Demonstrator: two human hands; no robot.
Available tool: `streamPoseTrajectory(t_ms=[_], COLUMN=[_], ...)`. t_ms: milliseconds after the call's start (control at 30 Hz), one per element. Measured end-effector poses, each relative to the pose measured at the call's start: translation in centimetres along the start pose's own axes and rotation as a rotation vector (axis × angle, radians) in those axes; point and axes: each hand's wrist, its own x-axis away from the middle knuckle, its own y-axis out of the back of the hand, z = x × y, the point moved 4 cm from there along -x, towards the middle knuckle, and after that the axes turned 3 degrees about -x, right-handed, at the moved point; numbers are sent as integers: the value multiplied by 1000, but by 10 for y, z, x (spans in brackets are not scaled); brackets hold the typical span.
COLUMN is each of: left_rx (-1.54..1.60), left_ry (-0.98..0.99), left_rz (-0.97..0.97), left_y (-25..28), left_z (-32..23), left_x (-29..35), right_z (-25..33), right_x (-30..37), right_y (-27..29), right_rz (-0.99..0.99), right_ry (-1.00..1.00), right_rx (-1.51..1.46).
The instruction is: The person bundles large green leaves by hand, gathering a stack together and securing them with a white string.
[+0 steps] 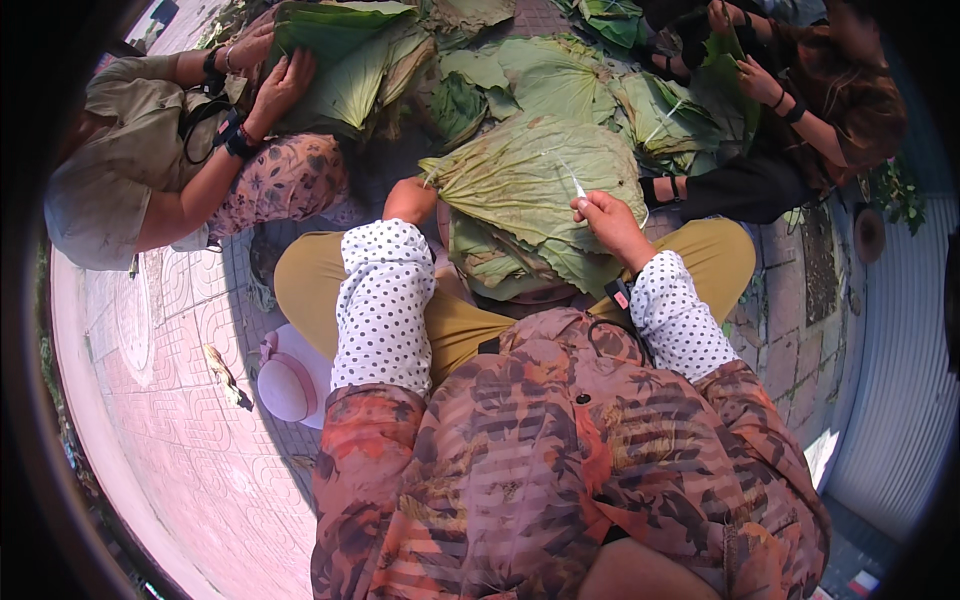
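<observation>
A large dried green leaf (530, 175) with fanned veins lies in front of me, on top of more folded leaves (500, 265). My left hand (409, 202) is closed at the leaf's narrow, gathered left end. Over the leaf's right part, my right hand (613, 225) pinches a thin white strip (578, 187) between thumb and fingers. From the strip's tip a fine pale line seems to run across the leaf. Whether it is a string or a tool, I cannot tell.
At the left a person (130, 160) holds a big green leaf (325, 35); at the right another person (840, 90) handles one too. Between them lie piled leaves (555, 75). A pink hat (285, 390) rests on the paving by my left knee. A corrugated wall (895, 390) stands at right.
</observation>
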Motion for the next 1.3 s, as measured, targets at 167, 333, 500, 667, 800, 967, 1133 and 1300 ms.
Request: streamPoseTrajectory(t_ms=[167, 333, 500, 667, 800, 967, 1133, 1300], left_rx=[-23, -91, 201, 234, 238, -81, -205, 257], left_ry=[-136, -233, -221, -360, -412, -626, -647, -469], left_rz=[-40, -117, 40, 86, -60, -354, -471, -337], left_y=[22, 32, 30, 19, 24, 31, 32, 43], left_z=[-45, -58, -68, -86, -98, -108, -105, -98], left_x=[23, 36, 34, 44, 43, 50, 45, 30], right_z=[-1, 30, 49, 83, 126, 167, 166, 137], right_x=[-1, 2, 2, 4, 4, 20, 28, 30], right_y=[4, -3, -6, -4, 7, 35, 58, 76], right_rz=[-29, -31, -5, -9, -16, -94, -145, -213], right_ry=[-2, 52, 128, 169, 296, 368, 401, 316], right_rx=[-25, -63, -98, -202, -204, -247, -279, -337])
